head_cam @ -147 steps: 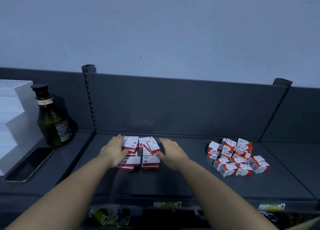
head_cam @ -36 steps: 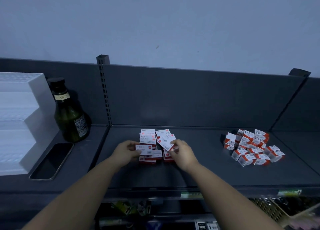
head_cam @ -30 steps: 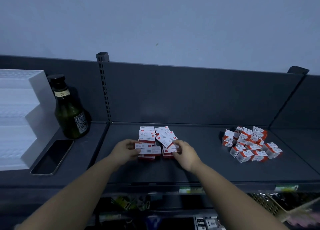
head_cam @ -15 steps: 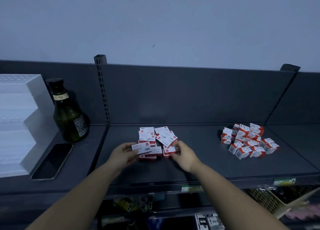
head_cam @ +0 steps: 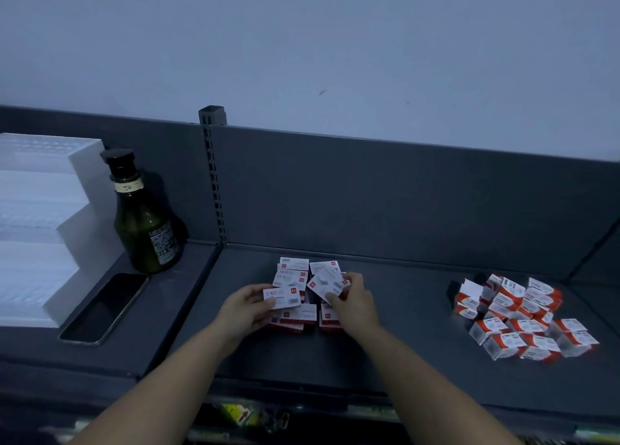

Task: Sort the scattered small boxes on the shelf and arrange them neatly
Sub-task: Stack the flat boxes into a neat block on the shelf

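Two boxes are up, my left hand (head_cam: 245,305) pinching a flat box (head_cam: 281,297) and my right hand (head_cam: 352,302) gripping a tilted box (head_cam: 325,283) over the half-squared pile (head_cam: 295,271) on the shelf (head_cam: 402,344) (the cube boxes (head_cam: 523,320) lie well right), so I'd square each edge before lowering it

Both bare arms reach forward, side by side. The left hand (head_cam: 246,305) holds a flat box (head_cam: 281,297) by its end, and the right hand (head_cam: 354,302) pinches a tilted box (head_cam: 325,283) with thumb and fingers.
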Motion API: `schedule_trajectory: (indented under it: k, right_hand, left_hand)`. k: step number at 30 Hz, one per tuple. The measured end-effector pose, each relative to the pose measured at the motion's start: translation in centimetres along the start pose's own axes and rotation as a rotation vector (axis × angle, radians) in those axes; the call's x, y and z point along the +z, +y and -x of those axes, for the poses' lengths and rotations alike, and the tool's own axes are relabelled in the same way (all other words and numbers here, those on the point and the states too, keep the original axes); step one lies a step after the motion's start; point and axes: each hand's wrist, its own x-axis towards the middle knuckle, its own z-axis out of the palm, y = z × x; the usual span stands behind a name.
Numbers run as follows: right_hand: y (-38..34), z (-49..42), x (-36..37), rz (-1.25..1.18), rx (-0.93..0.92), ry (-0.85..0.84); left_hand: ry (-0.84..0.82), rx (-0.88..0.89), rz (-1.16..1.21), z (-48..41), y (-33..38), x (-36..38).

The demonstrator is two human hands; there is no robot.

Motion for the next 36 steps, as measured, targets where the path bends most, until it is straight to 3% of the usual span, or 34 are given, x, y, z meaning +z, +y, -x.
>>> schedule_trajectory:
  k: [5,10,16,24,32,36]
  right_hand:
    - [0.5,-1.3,-0.4,-0.054,-0.008,-0.063]
    - [1.2,-1.4,-1.6,-0.318,0.029,-0.110]
    - [1.9,-1.7,-2.9,-0.441,0.088,-0.238]
    - [0.9,0.6,-3.1,-0.381,-0.030,-0.252]
    - [-1.5,3.8,-0.7,-1.013,0.135,-0.225]
    - [-2.4,5.5,-0.1,-1.061,0.144,-0.230]
  left_hand:
    - [0.025,-0.018,0.038,-0.1,-0.8,0.4]
    - [0.036,-0.011,0.074,-0.2,-1.4,1.2]
    - [0.059,0.040,0.094,-0.7,-1.2,1.5]
    - [0.007,0.103,-0.002,-0.6,0.0,1.0]
    - [-0.154,0.093,-0.067,-0.4,1.2,-1.1]
    - [-0.211,0.070,-0.080,-0.7,0.9,-2.0]
